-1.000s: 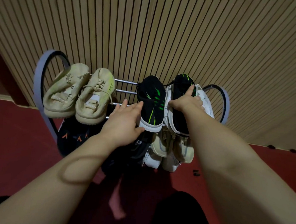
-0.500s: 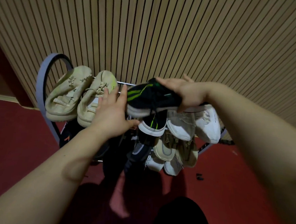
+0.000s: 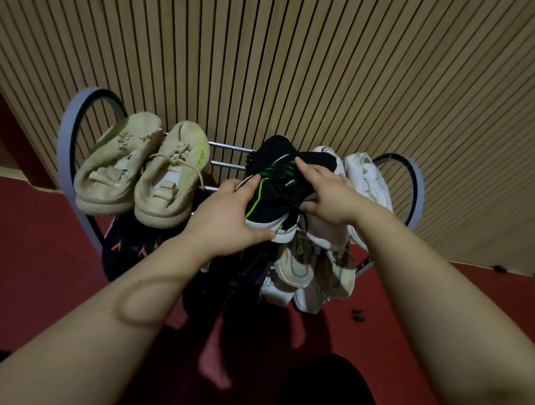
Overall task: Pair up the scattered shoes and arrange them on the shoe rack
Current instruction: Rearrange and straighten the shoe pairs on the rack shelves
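At the centre of the frame both hands are on the black shoes with green stripes (image 3: pixel 272 187), which sit on the top rails of the shoe rack (image 3: pixel 66 133). Half a second ago the right hand held one black shoe lifted above the rack, turned sideways; now that shoe is back down among the rails, lying against its partner. A second ago the two stood side by side, so this looks like a re-seating of the pair, not yet finished.

The left hand (image 3: pixel 227 221) has its fingers curled round the heel end of the nearer black shoe, thumb under the white sole. The right hand (image 3: pixel 329 193) presses on the other shoe; its fingers seem wrapped over the upper, though the grip underneath is hidden.

To the left on the same tier a beige pair (image 3: pixel 139 172) stays in place. To the right lie white shoes (image 3: pixel 367 180), and more pairs fill the lower tiers. The black pair probably still needs straightening.
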`<action>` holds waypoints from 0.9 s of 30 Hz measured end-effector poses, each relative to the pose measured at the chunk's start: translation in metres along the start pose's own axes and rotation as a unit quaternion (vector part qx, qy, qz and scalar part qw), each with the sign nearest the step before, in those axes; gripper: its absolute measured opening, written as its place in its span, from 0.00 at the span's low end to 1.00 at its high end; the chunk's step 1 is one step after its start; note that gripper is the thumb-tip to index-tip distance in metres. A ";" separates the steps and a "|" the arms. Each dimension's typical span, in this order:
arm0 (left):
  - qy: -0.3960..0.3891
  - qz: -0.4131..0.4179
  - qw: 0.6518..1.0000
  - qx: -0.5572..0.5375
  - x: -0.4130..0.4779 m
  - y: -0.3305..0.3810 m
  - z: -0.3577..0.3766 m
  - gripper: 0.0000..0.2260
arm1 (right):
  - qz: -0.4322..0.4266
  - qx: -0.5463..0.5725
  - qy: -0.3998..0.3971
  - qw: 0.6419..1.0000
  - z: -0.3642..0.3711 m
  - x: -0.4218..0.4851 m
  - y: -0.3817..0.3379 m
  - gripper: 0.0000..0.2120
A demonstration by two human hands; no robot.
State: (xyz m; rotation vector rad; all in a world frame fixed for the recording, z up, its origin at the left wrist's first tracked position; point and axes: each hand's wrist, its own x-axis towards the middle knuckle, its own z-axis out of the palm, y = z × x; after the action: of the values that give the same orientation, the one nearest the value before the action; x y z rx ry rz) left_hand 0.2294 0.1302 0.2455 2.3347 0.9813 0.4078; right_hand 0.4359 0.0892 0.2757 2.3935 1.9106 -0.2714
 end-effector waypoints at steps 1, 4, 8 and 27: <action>0.023 -0.002 1.000 -0.008 0.000 0.002 0.000 0.44 | 0.003 0.021 0.010 1.000 0.000 0.000 0.000 0.42; 0.073 -0.017 0.997 -0.028 -0.003 0.002 -0.004 0.43 | -0.001 0.065 0.049 0.997 0.003 0.003 -0.002 0.42; 0.147 -0.052 0.988 -0.005 -0.014 -0.009 -0.017 0.42 | -0.007 0.143 0.109 0.984 0.005 0.011 -0.015 0.36; 0.124 -0.133 0.951 0.249 -0.003 -0.005 0.015 0.48 | -0.027 0.198 0.135 0.971 0.053 -0.010 -0.043 0.45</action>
State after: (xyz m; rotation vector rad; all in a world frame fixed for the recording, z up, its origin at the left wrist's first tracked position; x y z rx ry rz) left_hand 0.2316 0.1248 0.2303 2.5708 1.6614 0.3832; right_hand 0.3872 0.0802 0.2279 2.7538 2.2232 -0.3796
